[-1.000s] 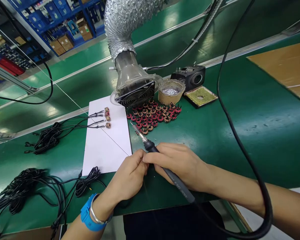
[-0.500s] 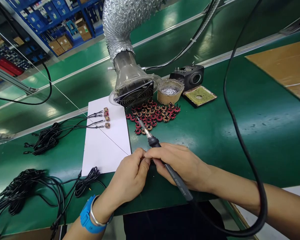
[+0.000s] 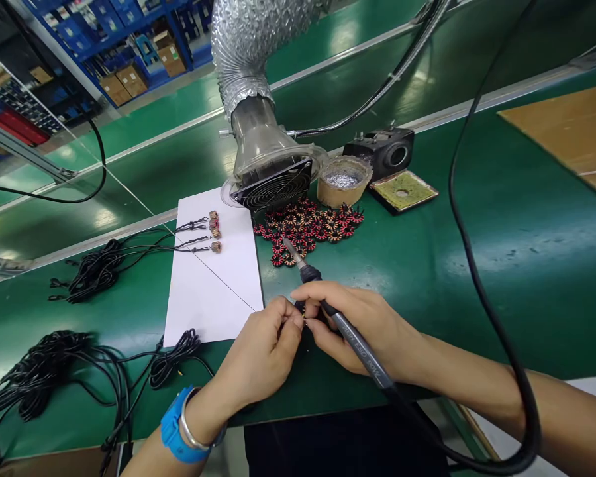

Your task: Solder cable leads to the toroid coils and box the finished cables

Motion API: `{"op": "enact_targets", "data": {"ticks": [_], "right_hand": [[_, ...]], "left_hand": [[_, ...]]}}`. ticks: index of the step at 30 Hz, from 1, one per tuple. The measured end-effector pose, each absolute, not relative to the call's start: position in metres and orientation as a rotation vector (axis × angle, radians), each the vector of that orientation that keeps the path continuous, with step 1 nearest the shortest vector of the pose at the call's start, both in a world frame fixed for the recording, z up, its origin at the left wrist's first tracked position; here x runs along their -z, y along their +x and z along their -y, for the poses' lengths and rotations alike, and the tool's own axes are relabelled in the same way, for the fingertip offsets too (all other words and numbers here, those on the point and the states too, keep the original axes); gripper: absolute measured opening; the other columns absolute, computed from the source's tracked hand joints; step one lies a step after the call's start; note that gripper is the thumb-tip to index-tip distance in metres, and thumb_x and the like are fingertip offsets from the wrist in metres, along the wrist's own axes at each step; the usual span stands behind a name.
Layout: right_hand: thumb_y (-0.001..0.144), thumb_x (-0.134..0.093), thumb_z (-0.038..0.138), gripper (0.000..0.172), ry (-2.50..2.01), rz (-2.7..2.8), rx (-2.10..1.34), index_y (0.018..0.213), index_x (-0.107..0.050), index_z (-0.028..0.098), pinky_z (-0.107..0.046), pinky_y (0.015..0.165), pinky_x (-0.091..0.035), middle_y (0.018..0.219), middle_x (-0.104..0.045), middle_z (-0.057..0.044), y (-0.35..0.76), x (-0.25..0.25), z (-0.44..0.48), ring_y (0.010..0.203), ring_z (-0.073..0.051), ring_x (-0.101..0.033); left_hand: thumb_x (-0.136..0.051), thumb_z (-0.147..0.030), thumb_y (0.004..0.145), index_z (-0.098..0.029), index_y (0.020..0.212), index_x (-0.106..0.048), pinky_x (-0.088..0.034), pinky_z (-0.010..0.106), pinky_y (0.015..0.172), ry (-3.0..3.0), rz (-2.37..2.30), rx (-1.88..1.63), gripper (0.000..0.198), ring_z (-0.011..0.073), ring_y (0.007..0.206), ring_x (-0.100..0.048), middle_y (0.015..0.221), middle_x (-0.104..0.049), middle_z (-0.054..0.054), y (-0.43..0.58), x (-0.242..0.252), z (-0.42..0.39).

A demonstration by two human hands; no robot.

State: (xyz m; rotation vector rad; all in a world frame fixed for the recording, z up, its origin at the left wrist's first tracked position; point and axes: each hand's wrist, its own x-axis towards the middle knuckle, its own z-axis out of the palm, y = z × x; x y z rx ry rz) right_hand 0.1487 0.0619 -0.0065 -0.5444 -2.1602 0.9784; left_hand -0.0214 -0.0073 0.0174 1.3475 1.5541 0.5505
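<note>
My right hand (image 3: 372, 328) is closed around a soldering iron (image 3: 360, 348), whose metal tip points up and left, over the edge of the coil pile. My left hand (image 3: 268, 351), with a blue wrist strap (image 3: 179, 424) and a silver bangle, pinches a small black-and-gold coil (image 3: 302, 309). Most of that coil is hidden by the fingers. The thumb and forefinger of my right hand meet close beside it. A thin wire (image 3: 218, 278) slants down from the upper left to my left hand. Beyond the hands lies a pile of red, gold and black ring coils (image 3: 322, 224).
A fume extractor (image 3: 273, 185) hangs over the pile. Behind are a solder-filled pot (image 3: 345, 195), an iron holder (image 3: 395, 154) and a sponge tray (image 3: 404, 192). Coils on leads lie on white board (image 3: 216, 311); black cables (image 3: 54, 371) cover the left. The iron's cord (image 3: 519, 391) loops right.
My right thumb and forefinger have parted slightly from my left fingertips, showing more of the small coil. The soldering iron has rolled a little in my hand. The view has shifted slightly.
</note>
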Motion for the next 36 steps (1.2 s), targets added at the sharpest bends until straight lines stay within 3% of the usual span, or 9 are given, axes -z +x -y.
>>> {"op": "enact_targets", "data": {"ticks": [8, 12, 16, 19, 23, 28, 36], "right_hand": [[0.094, -0.042, 0.014, 0.029, -0.417, 2.348, -0.600, 0.120, -0.050, 0.022, -0.026, 0.056, -0.042, 0.073, -0.053, 0.000, 0.152, 0.022, -0.062, 0.064, -0.016, -0.051], [0.090, -0.046, 0.009, 0.028, -0.446, 2.231, -0.562, 0.114, -0.055, 0.020, -0.027, 0.056, -0.046, 0.074, -0.059, -0.001, 0.159, 0.016, -0.063, 0.063, -0.016, -0.056], [0.088, -0.049, 0.003, 0.041, -0.528, 1.956, -0.654, 0.123, -0.055, 0.024, -0.028, 0.062, -0.053, 0.084, -0.070, -0.002, 0.172, 0.008, -0.060, 0.068, -0.015, -0.065], [0.088, -0.053, 0.009, 0.049, -0.537, 1.794, -0.672, 0.135, -0.051, 0.025, -0.029, 0.054, -0.052, 0.079, -0.069, -0.002, 0.184, 0.009, -0.055, 0.063, -0.016, -0.064], [0.088, -0.052, 0.019, 0.033, -0.515, 1.808, -0.771, 0.119, -0.063, 0.020, -0.033, 0.050, -0.046, 0.073, -0.064, -0.006, 0.195, 0.009, -0.051, 0.060, -0.019, -0.059], [0.084, -0.051, 0.019, 0.021, -0.512, 1.809, -0.913, 0.101, -0.064, 0.019, -0.031, 0.048, -0.040, 0.063, -0.056, -0.002, 0.199, 0.003, -0.050, 0.052, -0.015, -0.051], [0.082, -0.050, 0.018, 0.021, -0.489, 1.846, -0.948, 0.098, -0.064, 0.018, -0.029, 0.047, -0.039, 0.063, -0.057, -0.001, 0.198, -0.002, -0.052, 0.050, -0.014, -0.049]], "left_hand": [[-0.041, -0.039, 0.096, -0.021, 0.078, -0.039, -0.022, 0.020, 0.044, 0.936, -1.300, -0.639, 0.026, 0.0064, 0.047, -0.024, 0.058, -0.035, -0.009, -0.022, -0.005, 0.006], [-0.041, -0.036, 0.095, -0.021, 0.081, -0.042, -0.018, 0.018, 0.042, 0.894, -1.352, -0.685, 0.021, 0.0064, 0.045, -0.021, 0.055, -0.031, -0.010, -0.017, -0.004, 0.007], [-0.042, -0.032, 0.094, -0.020, 0.079, -0.044, -0.019, 0.018, 0.042, 0.911, -1.423, -0.733, 0.019, 0.0066, 0.045, -0.022, 0.053, -0.034, -0.010, -0.010, -0.004, 0.010], [-0.043, -0.031, 0.092, -0.020, 0.080, -0.046, -0.021, 0.018, 0.042, 0.908, -1.468, -0.749, 0.017, 0.0071, 0.045, -0.026, 0.051, -0.036, -0.010, -0.006, -0.004, 0.011], [-0.043, -0.030, 0.091, -0.020, 0.079, -0.045, -0.020, 0.019, 0.041, 0.921, -1.506, -0.746, 0.016, 0.0076, 0.044, -0.026, 0.048, -0.035, -0.010, -0.004, -0.003, 0.013], [-0.043, -0.034, 0.093, -0.021, 0.077, -0.045, -0.021, 0.020, 0.043, 1.008, -1.569, -0.725, 0.021, 0.0082, 0.046, -0.027, 0.051, -0.035, -0.010, -0.006, 0.002, 0.014], [-0.041, -0.036, 0.095, -0.020, 0.077, -0.045, -0.026, 0.021, 0.049, 1.127, -1.647, -0.668, 0.024, 0.0091, 0.051, -0.033, 0.055, -0.039, -0.008, -0.006, 0.001, 0.015]]}}
